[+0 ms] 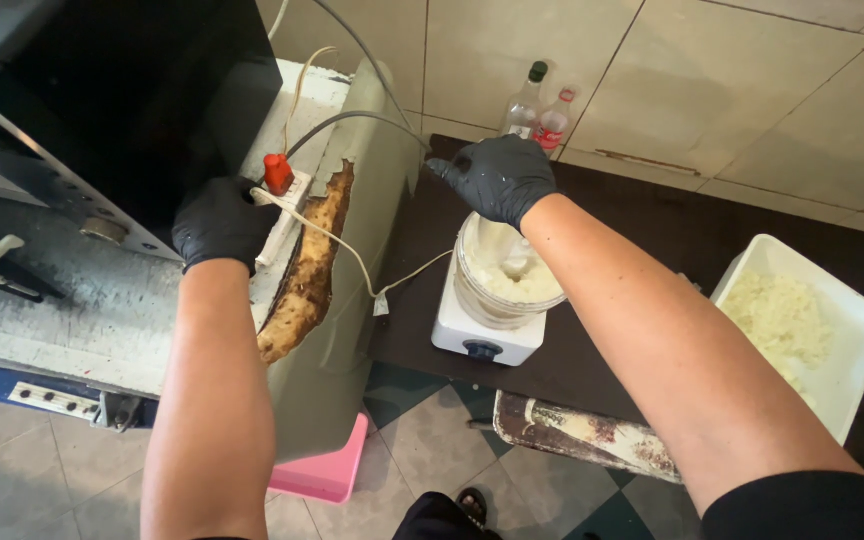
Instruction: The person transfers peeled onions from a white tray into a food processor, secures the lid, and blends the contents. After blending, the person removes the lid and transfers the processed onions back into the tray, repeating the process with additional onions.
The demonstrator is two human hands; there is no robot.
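Blender sits directly beneath my right hand, on a dark counter. It has a white base with a dark knob at the front and a clear jar holding a pale, creamy mash. The jar stands upright, its long axis vertical, the knob side facing back toward me. My right hand, in a black glove, hovers over the jar's mouth with the fingers spread and curled downward; it covers the far rim, so I cannot tell whether it touches the jar or grips anything.

My left hand, also in a black glove, is closed around a white power strip with a red plug set in it, well to the left of the blender. A thin white cord runs from beside this hand toward the blender base; its far end is hard to make out. Just right of my left hand the unit's side panel is torn and brown.

Beyond my right hand stand two bottles, partly hidden by the fingers. To the right of my right forearm lies a white tray of pale crumbly food, partly covered by that arm.
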